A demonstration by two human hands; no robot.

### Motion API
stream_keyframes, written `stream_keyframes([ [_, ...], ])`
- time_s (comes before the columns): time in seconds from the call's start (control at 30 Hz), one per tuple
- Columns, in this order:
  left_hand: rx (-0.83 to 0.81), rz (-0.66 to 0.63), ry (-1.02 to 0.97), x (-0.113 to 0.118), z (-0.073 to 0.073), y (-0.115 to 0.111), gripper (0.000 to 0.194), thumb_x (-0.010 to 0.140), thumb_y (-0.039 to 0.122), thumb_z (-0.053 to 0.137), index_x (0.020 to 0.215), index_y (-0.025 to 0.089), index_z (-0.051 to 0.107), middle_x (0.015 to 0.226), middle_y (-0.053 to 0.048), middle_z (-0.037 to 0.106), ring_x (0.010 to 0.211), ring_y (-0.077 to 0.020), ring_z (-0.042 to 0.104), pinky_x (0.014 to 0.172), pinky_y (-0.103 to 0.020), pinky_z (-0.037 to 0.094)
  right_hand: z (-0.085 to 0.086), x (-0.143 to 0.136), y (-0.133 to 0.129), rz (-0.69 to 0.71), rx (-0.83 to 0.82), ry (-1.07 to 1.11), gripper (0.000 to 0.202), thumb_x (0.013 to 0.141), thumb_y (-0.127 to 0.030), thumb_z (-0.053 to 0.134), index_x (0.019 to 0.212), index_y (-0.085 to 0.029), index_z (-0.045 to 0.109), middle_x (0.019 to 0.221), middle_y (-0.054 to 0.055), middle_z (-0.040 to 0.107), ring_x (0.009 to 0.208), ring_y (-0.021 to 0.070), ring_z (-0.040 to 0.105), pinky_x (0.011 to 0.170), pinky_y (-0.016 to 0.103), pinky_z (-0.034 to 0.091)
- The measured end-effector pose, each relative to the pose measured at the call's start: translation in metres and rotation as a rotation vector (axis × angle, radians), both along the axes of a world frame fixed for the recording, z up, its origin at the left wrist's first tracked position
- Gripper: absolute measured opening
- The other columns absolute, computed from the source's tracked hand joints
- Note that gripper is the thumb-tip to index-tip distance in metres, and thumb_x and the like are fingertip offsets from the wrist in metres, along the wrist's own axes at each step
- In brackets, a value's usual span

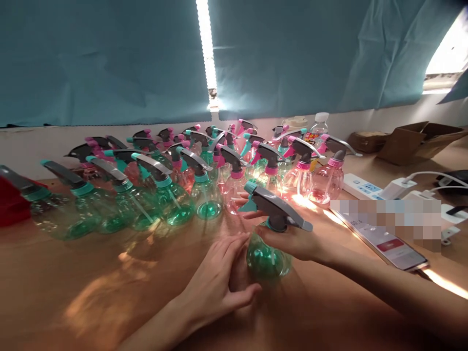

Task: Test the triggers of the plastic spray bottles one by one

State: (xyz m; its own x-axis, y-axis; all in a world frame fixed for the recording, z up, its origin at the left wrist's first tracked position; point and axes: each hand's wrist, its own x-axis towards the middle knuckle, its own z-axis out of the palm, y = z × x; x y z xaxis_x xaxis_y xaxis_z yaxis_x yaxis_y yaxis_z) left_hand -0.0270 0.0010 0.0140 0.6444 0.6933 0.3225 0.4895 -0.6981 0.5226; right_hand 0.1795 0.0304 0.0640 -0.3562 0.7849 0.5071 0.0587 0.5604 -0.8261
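A green spray bottle (pixel 268 261) with a grey and teal trigger head stands upright on the table in front of me. My right hand (pixel 292 241) grips it just below the head, the thumb in front and the other fingers partly hidden behind it. To its left is my left hand (pixel 215 273), open, with fingers stretched forward and the thumb apart; it holds nothing. Beyond both hands stand several more spray bottles, among them a green one (pixel 207 200) and a pink one (pixel 234 192).
A phone (pixel 383 241) lies at the right beside a white power strip (pixel 365 187) with plugs and cables. Farther back are an open cardboard box (pixel 409 146) and a clear bottle (pixel 321 126). Something red (pixel 14 202) sits at the left edge. A blue curtain (pixel 109 58) hangs behind.
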Motion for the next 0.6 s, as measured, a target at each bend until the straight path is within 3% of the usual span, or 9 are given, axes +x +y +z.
stream_keyframes([
  [0.27, -0.177, 0.138, -0.156, -0.039, 0.007, -0.037, 0.08, 0.076, 0.043, 0.077, 0.14, 0.03, 0.031, 0.136, -0.01, 0.051, 0.121, -0.0355, 0.052, 0.1, -0.053, 0.044, -0.006, -0.067, -0.018, 0.071, 0.008, 0.012, 0.039, 0.077, -0.014, 0.059, 0.115, -0.026, 0.057, 0.093, 0.001, 0.065, 0.075, 0.0142, 0.063, 0.055, 0.024, 0.05],
  [0.43, -0.088, 0.377, -0.195, -0.079, 0.009, -0.075, 0.086, 0.077, 0.048, 0.075, 0.145, 0.042, 0.022, 0.135, -0.006, 0.053, 0.124, -0.0357, 0.052, 0.101, -0.054, 0.046, -0.002, -0.132, -0.036, 0.195, 0.016, 0.015, 0.039, 0.077, -0.014, 0.06, 0.114, -0.025, 0.057, 0.09, 0.0, 0.062, 0.063, 0.0106, 0.056, 0.059, 0.026, 0.052],
  [0.53, -0.085, 0.518, -0.163, -0.104, 0.012, -0.096, 0.086, 0.082, 0.046, 0.068, 0.149, 0.039, 0.015, 0.132, -0.009, 0.056, 0.122, -0.0359, 0.054, 0.095, -0.055, 0.051, 0.005, -0.171, -0.046, 0.303, -0.017, 0.015, 0.039, 0.078, -0.023, 0.066, 0.115, -0.023, 0.056, 0.096, 0.002, 0.063, 0.067, 0.0123, 0.062, 0.063, 0.028, 0.054],
  [0.6, -0.074, 0.588, -0.108, -0.122, 0.015, -0.107, 0.081, 0.083, 0.044, 0.064, 0.15, 0.037, 0.019, 0.128, -0.01, 0.06, 0.118, -0.0364, 0.057, 0.091, -0.055, 0.054, 0.012, -0.192, -0.048, 0.383, -0.031, -0.005, 0.042, 0.077, -0.031, 0.07, 0.116, -0.023, 0.055, 0.095, 0.002, 0.063, 0.067, 0.0133, 0.064, 0.063, 0.029, 0.055],
])
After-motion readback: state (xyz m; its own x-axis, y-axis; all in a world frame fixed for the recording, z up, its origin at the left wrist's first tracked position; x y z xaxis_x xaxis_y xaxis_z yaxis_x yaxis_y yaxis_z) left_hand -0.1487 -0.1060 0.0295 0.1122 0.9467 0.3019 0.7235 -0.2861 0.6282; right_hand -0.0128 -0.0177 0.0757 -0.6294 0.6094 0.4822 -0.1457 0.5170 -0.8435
